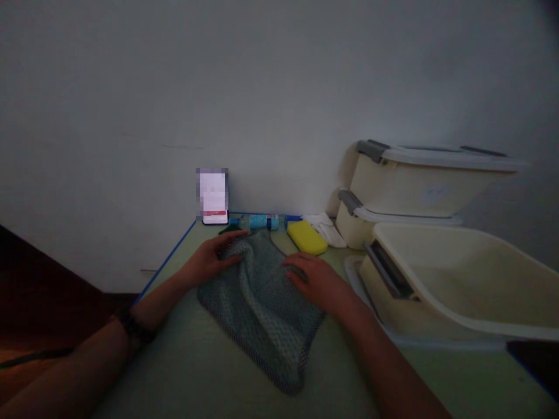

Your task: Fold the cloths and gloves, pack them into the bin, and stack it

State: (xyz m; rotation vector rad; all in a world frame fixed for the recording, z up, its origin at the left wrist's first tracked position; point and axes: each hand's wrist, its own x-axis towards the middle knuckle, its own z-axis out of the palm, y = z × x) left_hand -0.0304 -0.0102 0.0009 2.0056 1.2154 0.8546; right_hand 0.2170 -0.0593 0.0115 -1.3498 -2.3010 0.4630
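Observation:
A grey-green cleaning cloth (271,297) with a dark stitched edge lies spread on the table, turned cornerwise, with a raised fold down its middle. My left hand (216,256) rests on the cloth's upper left side, thumb and fingers apart. On the right side of the cloth lies my right hand (308,276), its fingers stretched over the fabric and the thumb apart from them. Neither hand visibly pinches the cloth. Just beyond it are a yellow sponge (307,237) and a plastic bottle (264,222) on its side with a blue label.
A lit phone (215,198) leans on the wall at the back. White crumpled fabric (325,228) sits beside the sponge. Two lidded bins (406,186) are stacked at the right, behind an open cream bin (437,314). The pale green table (174,361) has a blue edge.

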